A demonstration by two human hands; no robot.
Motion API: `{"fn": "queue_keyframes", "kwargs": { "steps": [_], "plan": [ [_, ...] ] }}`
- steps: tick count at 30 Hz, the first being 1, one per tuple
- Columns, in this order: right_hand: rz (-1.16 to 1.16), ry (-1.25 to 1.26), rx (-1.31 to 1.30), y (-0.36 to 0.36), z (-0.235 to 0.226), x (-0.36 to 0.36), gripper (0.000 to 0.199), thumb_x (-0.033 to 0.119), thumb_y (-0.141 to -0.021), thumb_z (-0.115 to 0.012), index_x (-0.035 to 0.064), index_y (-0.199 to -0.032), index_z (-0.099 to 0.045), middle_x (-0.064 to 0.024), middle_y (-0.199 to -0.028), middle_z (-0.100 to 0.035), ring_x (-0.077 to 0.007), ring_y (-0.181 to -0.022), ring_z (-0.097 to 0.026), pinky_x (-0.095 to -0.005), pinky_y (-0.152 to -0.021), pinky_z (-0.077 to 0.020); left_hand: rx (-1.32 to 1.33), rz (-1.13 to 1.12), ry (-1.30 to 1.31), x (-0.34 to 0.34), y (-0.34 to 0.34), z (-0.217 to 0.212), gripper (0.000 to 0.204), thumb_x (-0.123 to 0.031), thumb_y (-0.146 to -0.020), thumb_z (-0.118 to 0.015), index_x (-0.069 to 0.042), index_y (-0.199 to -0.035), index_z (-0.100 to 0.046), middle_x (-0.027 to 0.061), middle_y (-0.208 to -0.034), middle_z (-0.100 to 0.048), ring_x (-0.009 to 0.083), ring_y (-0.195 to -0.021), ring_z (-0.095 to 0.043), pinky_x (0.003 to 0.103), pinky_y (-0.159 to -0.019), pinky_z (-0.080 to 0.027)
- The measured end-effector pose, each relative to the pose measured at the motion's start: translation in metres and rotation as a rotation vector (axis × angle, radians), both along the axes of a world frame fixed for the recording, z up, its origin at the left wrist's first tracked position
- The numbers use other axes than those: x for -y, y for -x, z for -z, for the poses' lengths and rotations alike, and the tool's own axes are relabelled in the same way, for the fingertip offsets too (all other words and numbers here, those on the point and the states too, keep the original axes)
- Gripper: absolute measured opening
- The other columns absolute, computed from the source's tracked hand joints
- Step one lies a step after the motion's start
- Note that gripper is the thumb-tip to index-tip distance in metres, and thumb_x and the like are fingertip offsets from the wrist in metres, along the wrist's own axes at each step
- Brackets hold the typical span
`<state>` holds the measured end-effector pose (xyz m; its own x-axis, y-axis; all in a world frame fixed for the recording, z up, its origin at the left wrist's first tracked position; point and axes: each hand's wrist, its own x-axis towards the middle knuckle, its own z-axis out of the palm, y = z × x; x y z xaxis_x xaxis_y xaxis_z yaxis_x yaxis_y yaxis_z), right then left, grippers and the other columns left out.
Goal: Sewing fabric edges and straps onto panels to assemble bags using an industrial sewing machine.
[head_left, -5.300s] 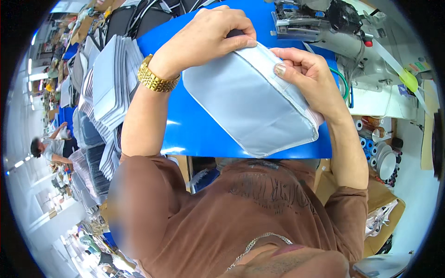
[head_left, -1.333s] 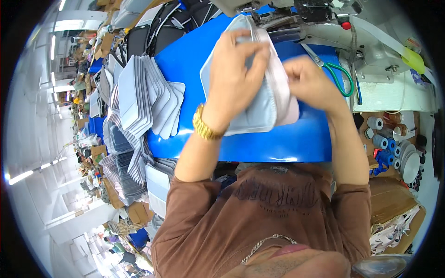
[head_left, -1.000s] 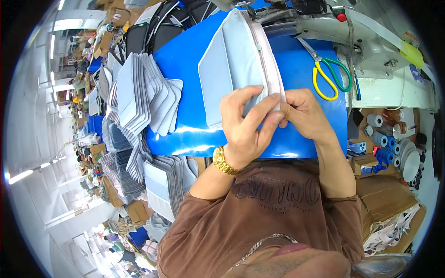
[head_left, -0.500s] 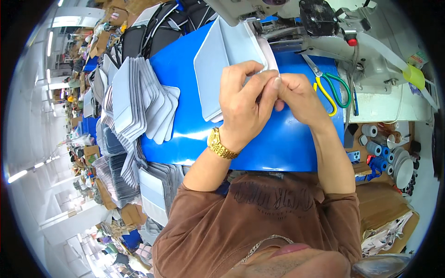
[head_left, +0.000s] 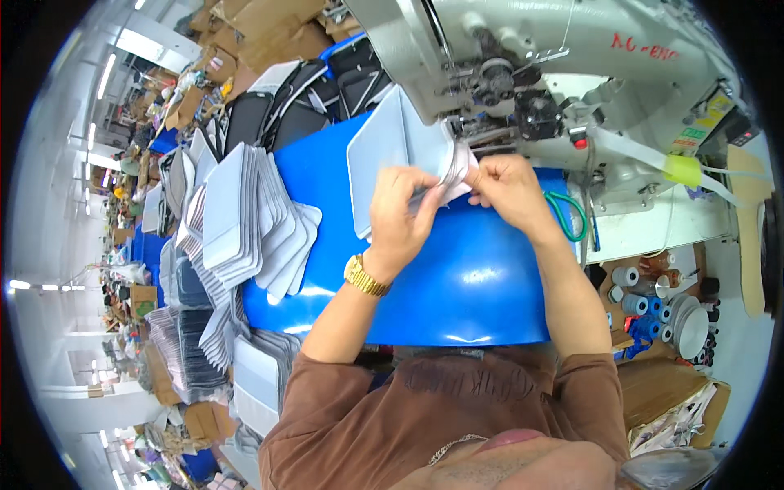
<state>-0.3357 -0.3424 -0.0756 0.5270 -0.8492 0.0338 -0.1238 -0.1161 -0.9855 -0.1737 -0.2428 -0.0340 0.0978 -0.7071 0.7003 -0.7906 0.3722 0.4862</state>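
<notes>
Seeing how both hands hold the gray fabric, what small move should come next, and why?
Probably the left hand and right hand should gently straighten the edge of the gray fabric, because it looks bunched where the fingers pinch it, and its far end appears close to the sewing machine.

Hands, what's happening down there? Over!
Left hand and right hand pinching edge of pale fabric piece. Piece over blue tabletop, near sewing machine. Green handle loop beside right forearm.

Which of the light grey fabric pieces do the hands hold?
The opened-out piece beside the sewing machine: left hand and right hand both pinch its edge. Those in the fanned stack farther left have no hand on them.
</notes>
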Motion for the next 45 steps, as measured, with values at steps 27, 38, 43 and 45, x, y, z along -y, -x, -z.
{"fn": "queue_keyframes", "kwargs": {
  "steps": [27, 38, 43, 45],
  "plan": [
    [0.032, -0.105, 0.048, -0.027, 0.016, -0.046, 0.032, 0.029, -0.091, -0.065, 0.0, -0.08, -0.074, -0.0069, -0.066, -0.07, -0.01, -0.059, -0.063, -0.0266, -0.055, -0.0467, 0.871, 0.178, -0.202, 0.001, -0.022, -0.04, 0.032, -0.013, -0.077, -0.066, -0.01, -0.108, -0.068, 0.001, -0.1, -0.061, 0.0223, -0.099, -0.056, 0.038, -0.083, -0.042],
    [-0.032, -0.277, 0.355, -0.051, 0.051, -0.047, 0.033, 0.019, -0.095, -0.059, -0.0062, -0.079, -0.072, -0.0104, -0.071, -0.071, -0.0134, -0.066, -0.067, -0.0273, -0.061, -0.0533, 0.624, 0.11, -0.088, 0.006, -0.009, -0.008, 0.032, -0.009, -0.074, -0.064, -0.013, -0.105, -0.071, -0.0025, -0.096, -0.063, 0.0183, -0.093, -0.056, 0.035, -0.079, -0.038],
    [0.063, -0.274, 0.533, -0.062, 0.055, -0.047, 0.035, 0.017, -0.097, -0.054, -0.0065, -0.076, -0.067, -0.0049, -0.064, -0.064, -0.0087, -0.063, -0.059, -0.0278, -0.057, -0.0483, 0.579, 0.068, -0.017, 0.014, -0.006, 0.005, 0.033, -0.008, -0.076, -0.065, -0.014, -0.107, -0.072, -0.0007, -0.097, -0.063, 0.0206, -0.092, -0.056, 0.036, -0.079, -0.039],
    [0.071, -0.198, 0.459, -0.067, 0.055, -0.04, 0.036, 0.018, -0.098, -0.053, -0.0055, -0.073, -0.065, -0.0043, -0.063, -0.063, -0.0083, -0.06, -0.055, -0.0283, -0.054, -0.0455, 0.558, 0.043, -0.012, 0.023, -0.006, 0.009, 0.034, -0.006, -0.078, -0.066, -0.014, -0.11, -0.072, 0.001, -0.099, -0.064, 0.0228, -0.092, -0.056, 0.037, -0.08, -0.039]
  ]
}}
